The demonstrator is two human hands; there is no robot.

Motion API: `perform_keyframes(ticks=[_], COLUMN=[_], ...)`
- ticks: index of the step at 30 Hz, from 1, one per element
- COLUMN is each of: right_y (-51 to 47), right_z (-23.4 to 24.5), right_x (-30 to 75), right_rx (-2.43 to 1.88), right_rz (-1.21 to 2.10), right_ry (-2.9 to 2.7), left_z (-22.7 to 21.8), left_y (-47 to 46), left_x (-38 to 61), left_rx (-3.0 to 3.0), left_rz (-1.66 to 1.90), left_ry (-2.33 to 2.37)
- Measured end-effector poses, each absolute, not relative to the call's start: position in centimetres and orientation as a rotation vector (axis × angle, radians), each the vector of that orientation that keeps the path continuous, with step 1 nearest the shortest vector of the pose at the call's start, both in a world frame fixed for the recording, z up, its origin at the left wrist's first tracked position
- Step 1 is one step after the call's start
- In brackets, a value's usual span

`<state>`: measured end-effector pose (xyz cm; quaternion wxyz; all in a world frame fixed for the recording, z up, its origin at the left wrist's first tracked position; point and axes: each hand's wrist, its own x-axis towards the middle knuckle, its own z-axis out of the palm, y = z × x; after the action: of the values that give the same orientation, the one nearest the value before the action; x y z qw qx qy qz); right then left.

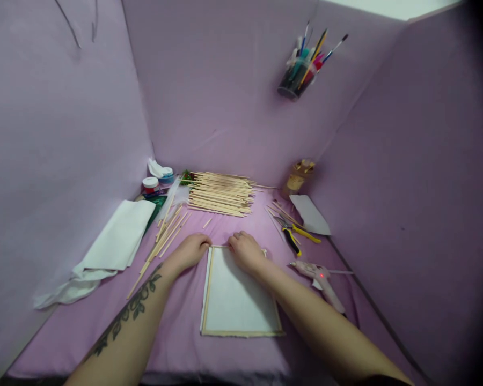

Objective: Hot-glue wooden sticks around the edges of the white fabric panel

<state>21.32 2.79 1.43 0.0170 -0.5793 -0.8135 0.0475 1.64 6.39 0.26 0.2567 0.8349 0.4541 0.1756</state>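
A white rectangular panel [241, 300] lies flat on the purple cloth, with thin wooden sticks along its edges. At its far left corner, my left hand [194, 250] has its fingers curled in a pinch on the end of the far-edge stick [221, 246]. My right hand [246, 252] lies over the same far edge, fingers bent down onto that stick and covering part of it. Its wrist and forearm hide much of the panel's right side. Beyond the hands is a short piece of stick [207, 223].
Behind lies a pile of wooden sticks [221, 194], with more loose sticks [161, 241] at left beside a white cloth [116, 236]. At right are pliers [292, 241], a glue gun [320, 276] with a red light, and a jar [295, 179]. A brush cup [298, 78] hangs on the wall.
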Motion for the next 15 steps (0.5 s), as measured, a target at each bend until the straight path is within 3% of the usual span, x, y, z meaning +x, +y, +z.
perform_keyframes(ticks=[5, 8, 11, 15], right_y=[-0.3, -5.5, -10.6, -13.4], right_z=[4.2, 4.8, 2.9, -1.2], right_x=[25.1, 31.6, 38.4, 42.7], right_rx=[-1.742, -1.991, -2.400, -2.298], right_rz=[0.138, -0.013, 0.188, 0.424], right_ry=[-2.094, -1.740, -1.546, -1.394], left_z=[-0.5, -0.8, -0.8, -0.5], left_y=[6.9, 7.0, 7.0, 6.8], left_x=[1.3, 1.5, 2.0, 2.5], left_rx=[2.241, 2.257, 2.284, 2.321], left_rz=[0.565, 0.558, 0.504, 0.453], left_ry=[1.237, 1.248, 1.292, 1.311])
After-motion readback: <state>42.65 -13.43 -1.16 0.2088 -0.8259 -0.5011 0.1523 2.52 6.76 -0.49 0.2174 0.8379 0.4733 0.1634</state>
